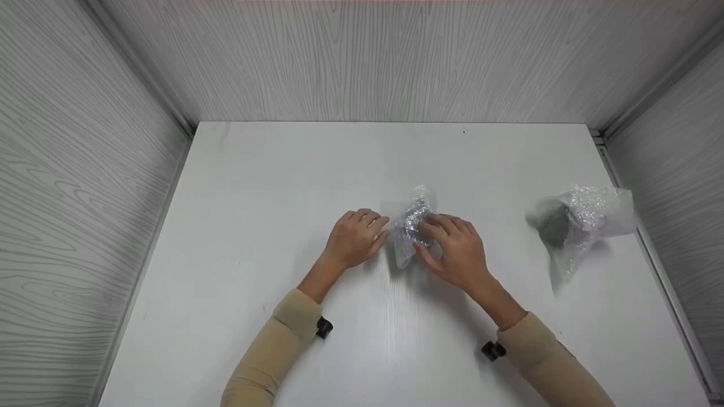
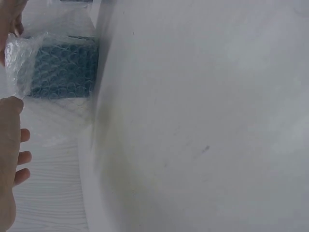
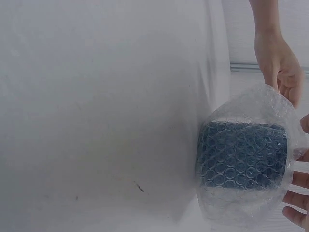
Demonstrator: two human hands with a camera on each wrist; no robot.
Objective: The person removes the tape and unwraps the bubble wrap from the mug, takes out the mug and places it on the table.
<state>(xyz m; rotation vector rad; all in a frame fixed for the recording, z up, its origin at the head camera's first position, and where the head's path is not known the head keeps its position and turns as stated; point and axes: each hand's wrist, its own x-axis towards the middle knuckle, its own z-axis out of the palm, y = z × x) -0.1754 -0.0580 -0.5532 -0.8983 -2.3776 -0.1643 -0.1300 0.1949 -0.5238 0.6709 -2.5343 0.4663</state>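
A dark blue box-like block in clear bubble wrap [image 1: 416,217] stands near the middle of the white table. Through the bubbles its rectangular side [image 2: 65,70] shows in the left wrist view and again as a blue face [image 3: 244,154] in the right wrist view. My left hand [image 1: 356,237] pinches the wrap's left edge between thumb and fingertips, its other fingers loosely bent. From the right, my right hand [image 1: 458,249] holds the upper part of the wrapped block, thumb on the near side and fingers over the top. The block's far side is hidden.
At the right of the table [image 1: 254,181] lies a second bubble-wrapped bundle [image 1: 591,217] with a dark grey thing inside. Wood-grain panels [image 1: 350,62] enclose the back and both sides. A small black device sits at each sleeve cuff [image 1: 297,311].
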